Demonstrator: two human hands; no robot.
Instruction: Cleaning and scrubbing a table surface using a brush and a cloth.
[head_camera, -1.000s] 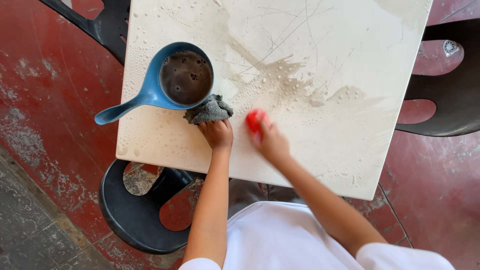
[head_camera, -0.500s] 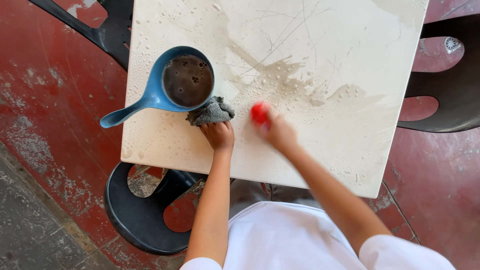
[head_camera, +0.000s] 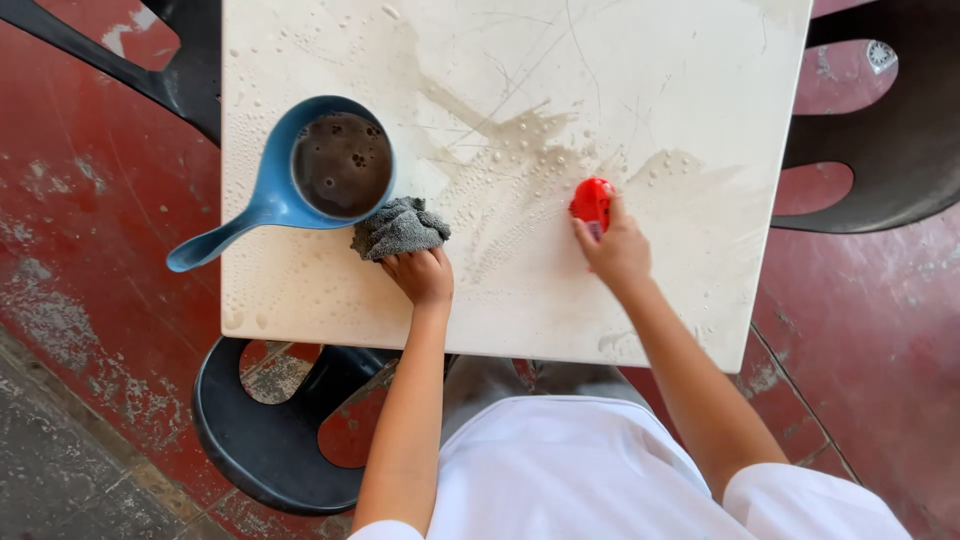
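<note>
Scrubbing a wet tabletop with 2 hands

Covering most of the view from above, a pale square tabletop (head_camera: 690, 80) is beaded with water drops and streaked with muddy, soapy smears around its middle. Below it lies a worn red floor (head_camera: 90, 230), patchy and scuffed, with a grey strip at the lower left corner. 2 black plastic chairs stand at the edges: 1 chair (head_camera: 270, 440) tucked under the near left corner, another chair (head_camera: 900, 130) at the right side; a dark chair part also shows at the upper left.

A blue dipper (head_camera: 300, 180) sits on the tabletop's left part, its handle reaching out past the left edge. It holds dark, murky water with a few bubbles.

Just beside the dipper's rim lies a crumpled grey rag (head_camera: 398, 226). The left hand (head_camera: 424, 276) is curled on the rag's near edge, pressing it to the tabletop. The right hand (head_camera: 618, 250) is closed around a small red scrubber (head_camera: 592, 200), which rests on the wet smear right of centre, well apart from the rag.
</note>
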